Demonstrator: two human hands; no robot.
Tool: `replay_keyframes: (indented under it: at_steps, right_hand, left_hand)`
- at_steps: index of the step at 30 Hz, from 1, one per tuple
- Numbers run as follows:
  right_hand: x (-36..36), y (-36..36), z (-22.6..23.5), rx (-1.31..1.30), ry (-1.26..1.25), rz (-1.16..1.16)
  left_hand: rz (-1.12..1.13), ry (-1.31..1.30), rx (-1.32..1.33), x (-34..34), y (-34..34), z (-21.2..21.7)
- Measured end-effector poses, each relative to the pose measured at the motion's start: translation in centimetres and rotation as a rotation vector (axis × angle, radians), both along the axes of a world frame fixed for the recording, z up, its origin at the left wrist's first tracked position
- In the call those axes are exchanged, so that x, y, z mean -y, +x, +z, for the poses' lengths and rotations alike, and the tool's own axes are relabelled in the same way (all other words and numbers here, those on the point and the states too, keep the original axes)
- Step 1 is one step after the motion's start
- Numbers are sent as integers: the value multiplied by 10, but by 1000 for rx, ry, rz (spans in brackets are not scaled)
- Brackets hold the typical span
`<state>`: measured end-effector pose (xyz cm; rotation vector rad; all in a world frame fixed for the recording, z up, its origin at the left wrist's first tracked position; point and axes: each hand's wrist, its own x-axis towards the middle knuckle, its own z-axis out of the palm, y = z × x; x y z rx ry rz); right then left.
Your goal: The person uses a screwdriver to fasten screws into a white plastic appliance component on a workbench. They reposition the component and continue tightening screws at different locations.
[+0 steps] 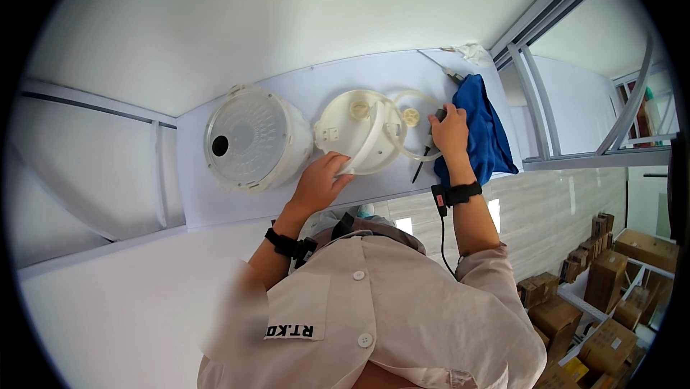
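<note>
My left hand [321,181] is closed on the near end of a curved white handle strip [372,137], which lies across a round cream lid [338,117]. Gripped in my right hand [451,132] is a screwdriver [429,146], its dark shaft slanting down and left toward the table's front edge. A pale ring [411,93] overlaps the lid's right side, and a small round cream cap [410,117] sits inside it. The fingers of my right hand partly cover the screwdriver's grip.
A white bucket [296,141] with a translucent top and dark round hole stands left on the white table [188,173]. Blue cloth [480,119] lies by my right hand. Behind it are a cable [433,60] and crumpled white material [472,53]. Cardboard boxes [607,274] stand lower right.
</note>
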<state>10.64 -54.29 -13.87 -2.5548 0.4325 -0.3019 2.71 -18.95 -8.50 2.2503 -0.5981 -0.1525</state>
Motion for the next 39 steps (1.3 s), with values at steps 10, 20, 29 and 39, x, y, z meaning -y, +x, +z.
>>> replay_keyframes:
  at_steps: [10,20,29,39]
  right_hand:
    - [-24,-24,27,186,10,66]
    - [-71,-79,45,-88,472,452]
    - [-94,-78,25,34,-26,526]
    - [-110,-57,9,-90,-283,519]
  left_hand:
    - [-70,69,25,-7,-2,4]
    - [-65,22,-14,-11,-2,6]
    - [133,-43,-264,-19,-12,-9]
    - [118,-56,-221,-23,-14,-5]
